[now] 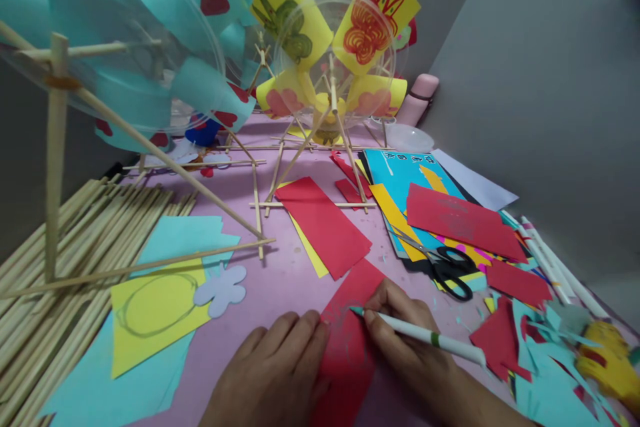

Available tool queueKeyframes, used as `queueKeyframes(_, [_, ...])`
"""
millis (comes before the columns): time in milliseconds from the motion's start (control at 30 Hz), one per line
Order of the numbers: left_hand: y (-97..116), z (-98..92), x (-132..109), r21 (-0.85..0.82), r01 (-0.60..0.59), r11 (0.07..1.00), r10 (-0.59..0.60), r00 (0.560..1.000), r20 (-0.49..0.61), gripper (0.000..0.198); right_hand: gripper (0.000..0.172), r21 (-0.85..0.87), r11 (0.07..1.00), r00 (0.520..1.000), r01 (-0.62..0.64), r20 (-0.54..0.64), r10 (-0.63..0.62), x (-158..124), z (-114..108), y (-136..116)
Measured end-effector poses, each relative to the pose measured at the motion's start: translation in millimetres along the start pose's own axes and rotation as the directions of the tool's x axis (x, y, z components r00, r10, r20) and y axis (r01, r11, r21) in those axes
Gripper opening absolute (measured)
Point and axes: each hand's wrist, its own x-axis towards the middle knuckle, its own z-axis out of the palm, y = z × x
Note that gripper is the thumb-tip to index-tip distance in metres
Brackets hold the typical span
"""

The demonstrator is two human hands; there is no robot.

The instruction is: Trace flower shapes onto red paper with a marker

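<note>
A red paper strip (350, 340) lies on the pink table near the front edge. My left hand (277, 370) rests flat on the strip's left edge, fingers stretched out, holding it down. My right hand (405, 340) grips a white marker with a green band (430, 337); its teal tip touches the red strip. Faint marks show on the paper around the tip.
Black-handled scissors (445, 263) lie on coloured sheets to the right. More red strips (325, 223), yellow and teal paper (155, 307), a bundle of wooden sticks (65, 267) at left, stick-and-plastic-lid wheels (330, 60) at the back, pens (550, 260) and paper scraps at right.
</note>
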Motion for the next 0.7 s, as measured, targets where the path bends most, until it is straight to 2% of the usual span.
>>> queueKeyframes(167, [0, 2.8, -1, -0.016, 0.002, 1.000, -0.003, 0.999, -0.045, 0.041, 0.015, -0.025, 0.998, 0.998, 0.049, -0.046, -0.050, -1, -1, 4])
queueKeyframes(300, [0, 1.6, -2, 0.015, -0.009, 1.000, 0.010, 1.000, -0.013, 0.042, 0.015, -0.082, 0.991, 0.992, 0.103, -0.061, -0.108, -6, -3, 13])
queueKeyframes(467, [1, -1.1, 0, 0.029, -0.004, 1.000, 0.004, 1.000, -0.006, 0.041, 0.015, -0.093, 0.990, 0.992, 0.107, -0.063, -0.113, -9, -3, 22])
queueKeyframes(700, [0, 3.0, -2, -0.030, 0.014, 0.999, -0.015, 0.999, -0.031, 0.041, 0.017, -0.065, 0.994, 0.990, 0.083, -0.108, -0.090, -9, -3, 20])
